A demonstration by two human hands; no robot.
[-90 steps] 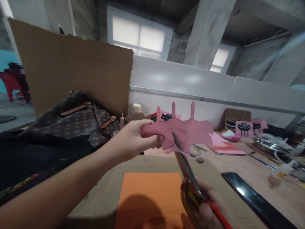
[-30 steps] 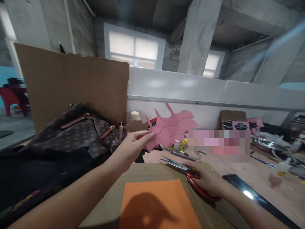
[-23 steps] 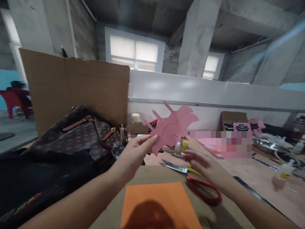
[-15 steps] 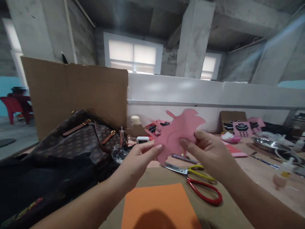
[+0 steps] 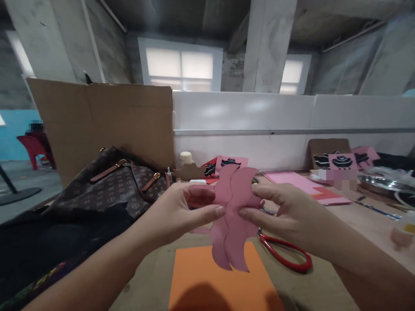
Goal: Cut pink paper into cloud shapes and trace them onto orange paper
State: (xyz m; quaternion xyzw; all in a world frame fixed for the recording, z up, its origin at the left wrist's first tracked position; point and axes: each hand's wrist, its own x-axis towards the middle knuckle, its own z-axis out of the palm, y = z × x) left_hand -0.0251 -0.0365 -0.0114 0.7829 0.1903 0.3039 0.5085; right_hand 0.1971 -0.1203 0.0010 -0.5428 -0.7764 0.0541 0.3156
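Between my two hands is a pink paper cutout [image 5: 238, 203] with wavy edges and a wavy line down its middle, held upright above the table. My left hand [image 5: 181, 211] pinches its left side, thumb in front and fingers behind. On the right side my right hand [image 5: 279, 211] grips it the same way. Below it lies an orange paper sheet [image 5: 223, 280]. Red-handled scissors [image 5: 285, 255] rest just under my right hand, their blades mostly hidden behind the hand and the cutout.
A brown patterned handbag [image 5: 129, 185] and dark cloth [image 5: 65, 242] fill the left, before a cardboard panel [image 5: 106, 129]. Pink sheets [image 5: 292, 183], black-and-pink cut pieces [image 5: 342, 162], a metal bowl [image 5: 379, 183] and a small bottle [image 5: 405, 229] stand right. A person [image 5: 37, 134] sits far left.
The pink cutout has turned from slanted to upright and come lower, now overlapping the orange sheet's top. Both hands have shifted their grip on it. The view has tilted slightly.
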